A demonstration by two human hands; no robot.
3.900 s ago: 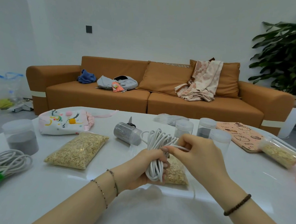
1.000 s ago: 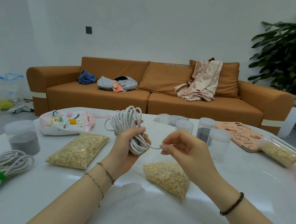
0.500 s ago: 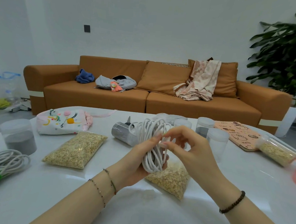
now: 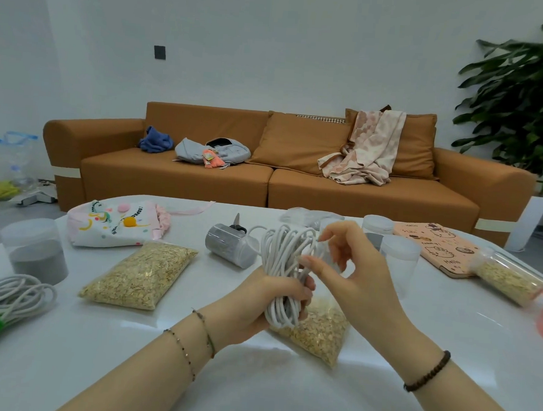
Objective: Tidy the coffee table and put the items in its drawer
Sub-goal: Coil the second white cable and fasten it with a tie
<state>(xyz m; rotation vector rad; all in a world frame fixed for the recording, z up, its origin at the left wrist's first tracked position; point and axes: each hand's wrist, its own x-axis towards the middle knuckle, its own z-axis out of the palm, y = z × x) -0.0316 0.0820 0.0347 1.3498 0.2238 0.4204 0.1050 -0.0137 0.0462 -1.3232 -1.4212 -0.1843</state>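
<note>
The left hand (image 4: 267, 303) is closed tight round the waist of the cord (image 4: 276, 253), whose white loops stand upright out of the fist. A second ago it held the bundle higher and further left, while the right hand (image 4: 355, 274) drew the loose end out sideways. Now that end is no longer stretched out, and the two hands meet at the coil. The tail is probably being wound round the bundle to bind it, so the cord looks nearly ready to stow.

The right hand hangs palm-left, its thumb tip against the loops and its fingers curled above them. Whether it pinches the end I cannot tell.

The bundle hangs just over an oat bag (image 4: 316, 332) on the table (image 4: 285, 381). A second cord (image 4: 7, 300) lies far left. No drawer is in view.
</note>
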